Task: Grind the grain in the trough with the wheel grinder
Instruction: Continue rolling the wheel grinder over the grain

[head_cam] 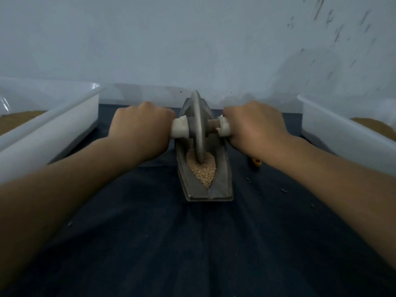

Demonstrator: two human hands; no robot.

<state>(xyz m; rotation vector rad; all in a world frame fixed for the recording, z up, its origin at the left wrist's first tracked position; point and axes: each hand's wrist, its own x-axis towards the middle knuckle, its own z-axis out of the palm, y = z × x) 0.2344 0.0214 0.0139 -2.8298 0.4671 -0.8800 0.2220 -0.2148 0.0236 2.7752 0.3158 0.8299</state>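
Observation:
A grey boat-shaped metal trough (222,183) lies lengthwise on the dark cloth, its near end toward me. Pale grain (203,170) fills its near half. The grey metal wheel grinder (198,125) stands upright on edge in the trough, its lower rim in the grain. A white-wrapped axle handle (179,127) sticks out on each side. My left hand (140,127) grips the left handle end. My right hand (255,125) grips the right handle end. Both fists hide the outer parts of the handle.
A white plastic bin (53,125) with brown grain stands at the left. A second white bin (342,133) with brown grain stands at the right. A small orange object (256,162) lies under my right wrist. Bits of husk dot the cloth (192,243). A white wall rises behind.

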